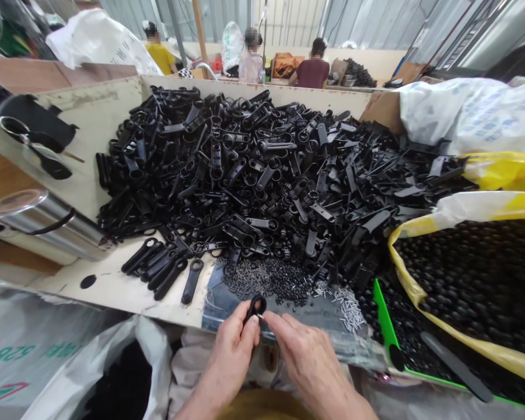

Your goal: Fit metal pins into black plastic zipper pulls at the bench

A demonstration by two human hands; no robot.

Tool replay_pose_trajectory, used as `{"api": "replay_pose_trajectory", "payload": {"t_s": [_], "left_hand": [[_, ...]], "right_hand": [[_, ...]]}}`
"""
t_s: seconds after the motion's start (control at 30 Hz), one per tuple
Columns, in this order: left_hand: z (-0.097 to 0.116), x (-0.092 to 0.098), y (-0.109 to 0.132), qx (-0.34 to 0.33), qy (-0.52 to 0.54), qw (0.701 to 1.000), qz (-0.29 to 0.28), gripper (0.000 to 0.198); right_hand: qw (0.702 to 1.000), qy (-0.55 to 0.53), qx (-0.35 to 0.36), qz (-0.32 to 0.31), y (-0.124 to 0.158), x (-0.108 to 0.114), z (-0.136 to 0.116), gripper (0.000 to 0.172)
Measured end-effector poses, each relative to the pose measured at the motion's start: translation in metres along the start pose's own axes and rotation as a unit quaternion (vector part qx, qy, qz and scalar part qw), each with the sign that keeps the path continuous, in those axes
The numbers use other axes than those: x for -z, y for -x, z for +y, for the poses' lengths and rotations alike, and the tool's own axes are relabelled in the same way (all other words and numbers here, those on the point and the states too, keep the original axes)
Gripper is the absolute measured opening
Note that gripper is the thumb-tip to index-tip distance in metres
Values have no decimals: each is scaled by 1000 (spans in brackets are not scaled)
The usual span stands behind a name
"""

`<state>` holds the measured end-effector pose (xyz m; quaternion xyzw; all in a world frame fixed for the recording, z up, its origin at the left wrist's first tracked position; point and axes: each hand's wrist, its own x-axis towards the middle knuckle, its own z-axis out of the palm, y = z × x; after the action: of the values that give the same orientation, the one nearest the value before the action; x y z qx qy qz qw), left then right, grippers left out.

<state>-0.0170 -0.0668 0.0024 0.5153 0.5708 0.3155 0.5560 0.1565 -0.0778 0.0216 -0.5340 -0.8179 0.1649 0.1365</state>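
Note:
My left hand (233,344) is closed around a black plastic lever part (255,306), holding it upright at the table's near edge. My right hand (304,350) pinches something small against that part, too small to make out. Just beyond my fingers lie a heap of small dark springs (266,280) and a scatter of metal pins (349,303). A big pile of the same black plastic parts (254,175) fills the table behind.
A row of black parts (164,269) lies at the left front. A steel flask (44,224) lies left. A yellow bag of black beads (476,280) sits right, a green tray (387,326) beneath it. A white bag (126,367) hangs below the table. Three people sit far back.

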Motion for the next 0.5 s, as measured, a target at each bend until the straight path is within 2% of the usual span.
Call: {"api": "replay_pose_trajectory", "payload": {"t_s": [0.17, 0.27, 0.37, 0.43, 0.5], "left_hand": [[-5, -4, -6, 11, -21, 999, 33, 38], [-8, -2, -7, 17, -57, 997, 46, 39], [-13, 3, -8, 8, -82, 993, 91, 44], [-16, 5, -12, 19, -103, 990, 96, 45], [-15, 5, -15, 3, -132, 987, 96, 39]], "right_hand": [[995, 59, -43, -68, -9, -3, -6, 37], [990, 91, -60, -87, -15, -3, -18, 35], [987, 120, -64, -80, -22, -5, -36, 22], [989, 133, -46, -48, -27, -5, -42, 22], [990, 121, -49, -58, -28, 0, -41, 21]]}}
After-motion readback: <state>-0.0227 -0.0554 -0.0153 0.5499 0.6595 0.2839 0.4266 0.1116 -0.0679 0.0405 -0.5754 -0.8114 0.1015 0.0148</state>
